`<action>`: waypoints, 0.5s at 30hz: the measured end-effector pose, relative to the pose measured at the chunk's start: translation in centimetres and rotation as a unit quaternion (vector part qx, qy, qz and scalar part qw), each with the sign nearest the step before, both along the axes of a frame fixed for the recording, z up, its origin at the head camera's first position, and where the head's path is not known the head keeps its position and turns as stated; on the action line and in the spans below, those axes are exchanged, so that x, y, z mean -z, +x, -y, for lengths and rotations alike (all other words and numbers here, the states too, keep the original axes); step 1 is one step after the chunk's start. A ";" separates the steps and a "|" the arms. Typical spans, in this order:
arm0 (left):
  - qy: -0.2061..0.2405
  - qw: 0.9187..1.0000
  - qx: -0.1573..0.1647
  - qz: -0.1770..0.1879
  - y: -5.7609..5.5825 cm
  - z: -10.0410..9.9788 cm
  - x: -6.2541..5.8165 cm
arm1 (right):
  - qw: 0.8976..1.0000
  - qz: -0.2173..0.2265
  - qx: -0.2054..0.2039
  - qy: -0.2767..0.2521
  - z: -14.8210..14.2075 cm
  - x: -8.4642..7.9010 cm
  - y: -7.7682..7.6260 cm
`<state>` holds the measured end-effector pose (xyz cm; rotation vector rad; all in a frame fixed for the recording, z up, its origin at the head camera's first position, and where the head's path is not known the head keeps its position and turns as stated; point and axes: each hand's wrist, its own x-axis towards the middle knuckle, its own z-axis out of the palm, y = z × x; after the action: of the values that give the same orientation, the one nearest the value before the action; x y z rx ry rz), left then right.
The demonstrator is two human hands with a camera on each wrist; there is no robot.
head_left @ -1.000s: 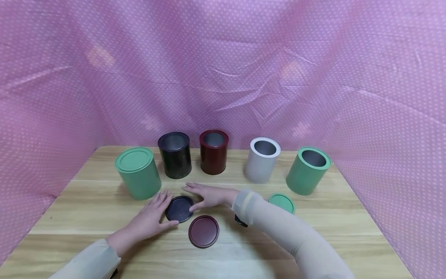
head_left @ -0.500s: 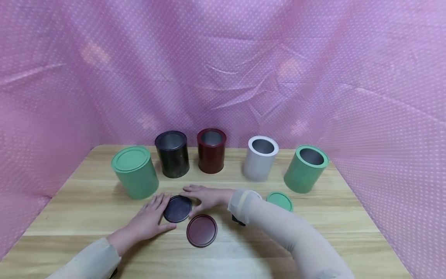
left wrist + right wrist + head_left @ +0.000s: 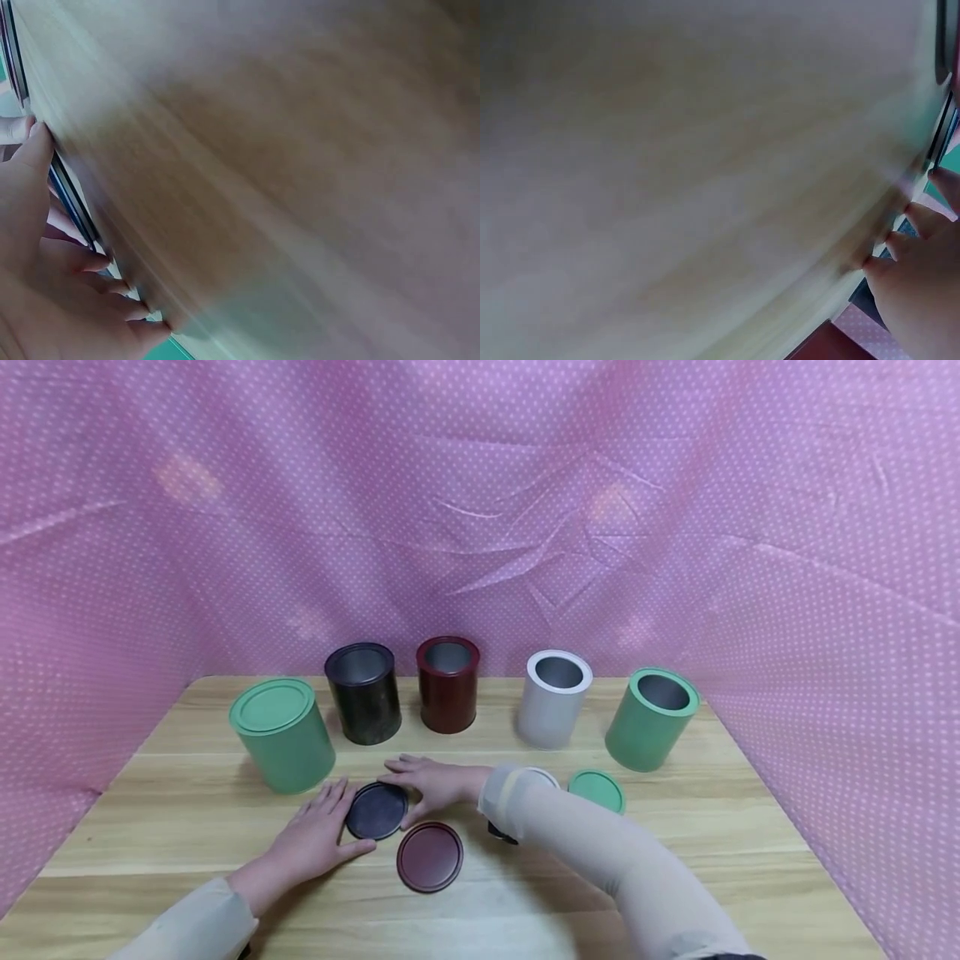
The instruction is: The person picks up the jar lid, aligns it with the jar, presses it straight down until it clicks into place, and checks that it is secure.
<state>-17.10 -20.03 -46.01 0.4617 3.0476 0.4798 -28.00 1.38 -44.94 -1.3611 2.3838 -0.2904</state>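
Note:
A round black lid (image 3: pixel 377 811) lies flat on the table between my two hands. On its left side, my left hand (image 3: pixel 311 835) rests with fingers stretched forward and thumb spread below the lid. From the right, my right hand (image 3: pixel 435 782) spans the lid's edge with fingers and thumb apart. Whether either hand presses the rim is hard to tell. A dark red lid (image 3: pixel 430 857) lies just in front of the black one. Behind stand an open black can (image 3: pixel 367 706) and an open dark red can (image 3: pixel 447 700). In the left wrist view, the black lid (image 3: pixel 71 199) shows edge-on beside my fingers.
A lidded green can (image 3: pixel 288 747) stands back left. At the back right are an open white can (image 3: pixel 552 714) and an open green can (image 3: pixel 648 727). A green lid (image 3: pixel 597 792) lies before them; a white lid (image 3: pixel 543 777) is mostly behind my right sleeve. Pink cloth (image 3: pixel 480 527) encloses the table.
The head view has shifted slightly, so everything sits a little further left. My right thumb and fingers have come closer to the black lid's edge. The lids and cans stay in place.

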 end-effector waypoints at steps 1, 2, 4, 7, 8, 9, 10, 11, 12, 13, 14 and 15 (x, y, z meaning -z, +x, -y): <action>-0.001 1.000 -0.002 -0.001 -0.1 0.0 0.0 | 1.000 -0.003 -0.001 0.002 0.1 0.0 -0.1; -0.003 1.000 -0.003 -0.002 -0.1 0.0 0.0 | 1.000 -0.007 -0.001 0.003 0.1 0.0 -0.1; -0.006 1.000 -0.004 -0.006 -0.3 -0.1 0.0 | 1.000 -0.015 -0.004 0.007 0.2 0.1 -0.2; -0.011 1.000 -0.006 -0.005 -0.5 -0.1 0.0 | 1.000 -0.021 -0.005 0.008 0.2 0.1 -0.3; -0.012 1.000 -0.006 -0.004 -0.6 -0.2 0.0 | 1.000 -0.023 -0.005 0.008 0.2 0.1 -0.3; -0.013 1.000 -0.006 -0.002 -0.6 -0.2 -0.1 | 1.000 -0.024 -0.006 0.009 0.2 0.1 -0.3; -0.013 1.000 -0.007 -0.001 -0.6 -0.2 -0.1 | 1.000 -0.024 -0.005 0.009 0.2 0.0 -0.3; -0.013 1.000 -0.007 0.000 -0.7 -0.3 -0.2 | 1.000 -0.024 -0.005 0.009 0.2 0.0 -0.3; -0.013 1.000 -0.006 -0.001 -0.7 -0.3 -0.2 | 1.000 -0.024 -0.004 0.009 0.1 0.0 -0.4; -0.014 1.000 -0.006 -0.001 -0.8 -0.3 -0.3 | 1.000 -0.022 -0.002 0.010 0.2 -0.1 -0.4; -0.015 1.000 -0.004 -0.003 -0.8 -0.4 -0.4 | 1.000 -0.021 0.000 0.009 0.2 -0.2 -0.4; -0.017 1.000 -0.003 -0.004 -0.9 -0.4 -0.5 | 1.000 -0.022 0.000 0.010 0.2 -0.2 -0.4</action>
<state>-17.99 -19.64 -45.48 0.4532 3.0610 0.4274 -28.38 1.17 -44.75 -1.3713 2.4149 -0.2379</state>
